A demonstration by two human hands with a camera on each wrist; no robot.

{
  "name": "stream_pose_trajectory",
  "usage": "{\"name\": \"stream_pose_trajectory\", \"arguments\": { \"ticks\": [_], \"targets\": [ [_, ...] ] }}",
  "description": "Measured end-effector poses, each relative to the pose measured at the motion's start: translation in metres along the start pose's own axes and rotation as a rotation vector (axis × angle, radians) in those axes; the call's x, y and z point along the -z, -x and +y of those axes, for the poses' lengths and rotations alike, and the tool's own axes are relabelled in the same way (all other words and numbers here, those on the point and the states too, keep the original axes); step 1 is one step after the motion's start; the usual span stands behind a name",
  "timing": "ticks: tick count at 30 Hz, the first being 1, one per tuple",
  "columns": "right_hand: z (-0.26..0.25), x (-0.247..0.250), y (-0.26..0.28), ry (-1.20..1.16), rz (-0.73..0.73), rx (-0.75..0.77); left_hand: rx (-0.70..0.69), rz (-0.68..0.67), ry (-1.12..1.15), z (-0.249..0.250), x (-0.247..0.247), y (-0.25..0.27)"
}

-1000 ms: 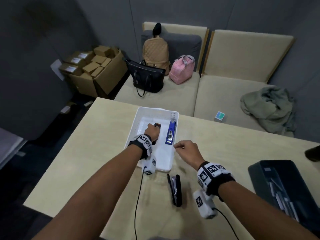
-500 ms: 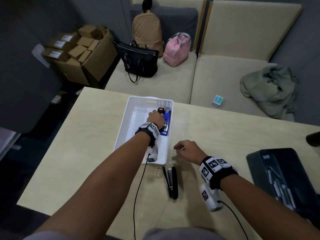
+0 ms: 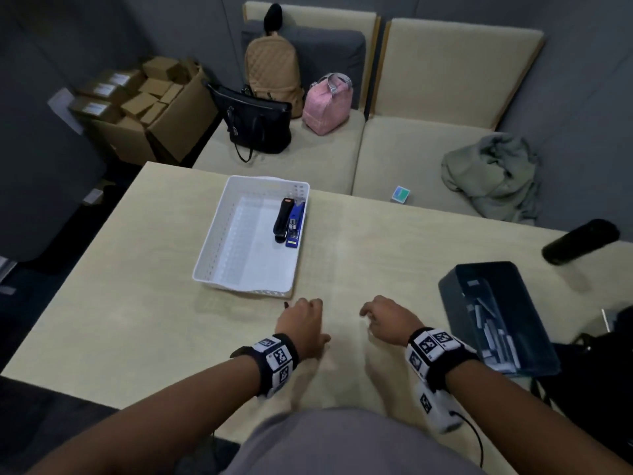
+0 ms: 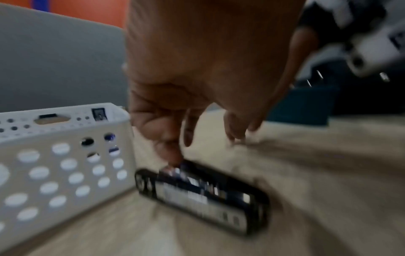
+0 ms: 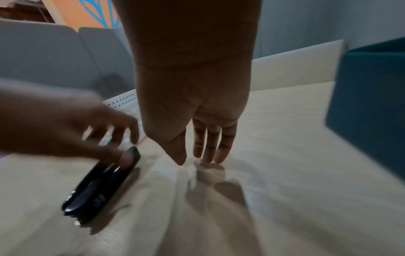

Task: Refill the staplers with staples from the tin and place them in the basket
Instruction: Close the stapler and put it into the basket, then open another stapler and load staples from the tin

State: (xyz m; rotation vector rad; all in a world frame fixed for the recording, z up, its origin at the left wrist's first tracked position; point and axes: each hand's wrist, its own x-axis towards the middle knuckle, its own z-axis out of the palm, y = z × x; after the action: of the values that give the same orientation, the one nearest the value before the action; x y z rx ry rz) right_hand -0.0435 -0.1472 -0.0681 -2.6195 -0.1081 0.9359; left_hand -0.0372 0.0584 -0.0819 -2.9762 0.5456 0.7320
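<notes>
1. Left hand (image 4: 197, 78) hangs fingers-down over a black stapler (image 4: 203, 197) on the table (image 3: 137, 320), a fingertip touching it; grip unclear through blur.
2. Right hand (image 5: 192, 107) relaxed, holding nothing, right of it.
3. Basket (image 3: 219, 241) just beyond holds two staplers; tin (image 3: 455, 289) far right.

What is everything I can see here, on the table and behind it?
white perforated plastic basket: one, on the table
black stapler and blue stapler: two, side by side in that basket
black stapler lying on the table: one, under the left hand
dark blue tin of staples: one, table right
black cylinder: one, far right
bags: tan, black, pink, on the beige sofa
green cloth: one, sofa
cardboard boxes: brown, floor left
left hand: fingers touching the stapler
right hand: empty
</notes>
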Motion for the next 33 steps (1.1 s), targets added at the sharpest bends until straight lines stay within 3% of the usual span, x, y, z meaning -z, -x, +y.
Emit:
{"name": "stream_pose_trajectory", "arguments": {
  "ticks": [4,10,14,18,25,33],
  "targets": [
    [0.035,0.001,0.025,-0.026,0.033,-0.070,0.042,-0.013,0.069,0.005,-0.005,-0.007],
    [0.054,-0.014,0.047,-0.107,0.068,-0.080,-0.152,-0.024,0.202,0.034,0.002,0.003],
    [0.044,-0.017,0.055,-0.239,0.082,0.015,-0.319,-0.167,0.339,0.056,0.005,0.009],
    [0.036,-0.020,0.060,-0.192,0.077,0.039,-0.497,-0.053,0.066,0.072,-0.004,0.009],
    [0.031,-0.031,0.068,-0.125,0.025,-0.043,-0.675,0.064,-0.402,0.081,-0.003,0.008],
    [0.029,-0.036,0.065,-0.051,0.126,-0.097,-0.653,0.090,0.024,0.074,0.026,0.010]
  ]
}}
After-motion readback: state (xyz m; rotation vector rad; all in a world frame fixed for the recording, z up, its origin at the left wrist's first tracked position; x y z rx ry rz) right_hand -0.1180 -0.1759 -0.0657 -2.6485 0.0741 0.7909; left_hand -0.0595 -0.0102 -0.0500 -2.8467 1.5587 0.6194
